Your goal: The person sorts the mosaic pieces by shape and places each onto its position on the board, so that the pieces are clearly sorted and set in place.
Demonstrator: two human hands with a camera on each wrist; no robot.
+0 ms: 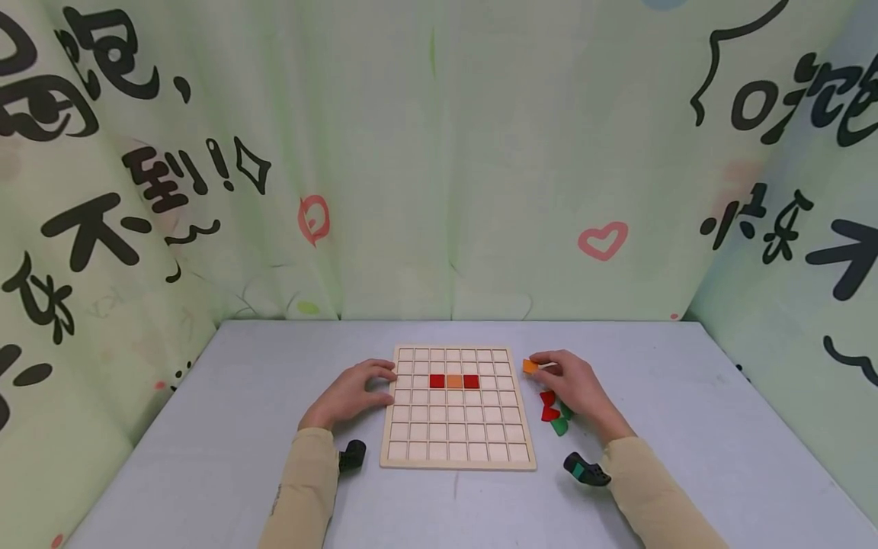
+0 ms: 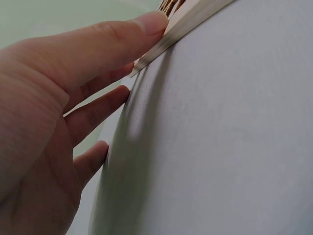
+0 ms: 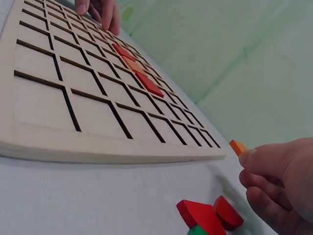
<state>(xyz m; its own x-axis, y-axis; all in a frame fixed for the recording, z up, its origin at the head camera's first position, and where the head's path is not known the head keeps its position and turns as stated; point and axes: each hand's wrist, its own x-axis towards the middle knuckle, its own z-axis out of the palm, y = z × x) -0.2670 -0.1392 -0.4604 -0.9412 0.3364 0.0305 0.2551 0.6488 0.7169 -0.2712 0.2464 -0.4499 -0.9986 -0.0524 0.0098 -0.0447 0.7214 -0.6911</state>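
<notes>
A wooden grid board (image 1: 457,450) lies on the table, with a red square tile (image 1: 437,381), an orange square tile (image 1: 454,381) and a second red tile (image 1: 470,381) side by side in one row. My left hand (image 1: 355,393) rests at the board's left edge, its thumb and fingertips touching the rim with fingers extended. Off the board's right edge, my right hand (image 1: 572,381) pinches an orange tile (image 3: 237,147) between thumb and fingers. Below that hand lie red pieces (image 3: 200,215) and green pieces (image 1: 559,426), partly hidden by the hand in the head view.
The white table (image 1: 226,427) extends on both sides of the board. A printed curtain (image 1: 453,191) hangs behind and along both sides. Black wrist devices (image 1: 352,455) sit at both sleeves, close to the table.
</notes>
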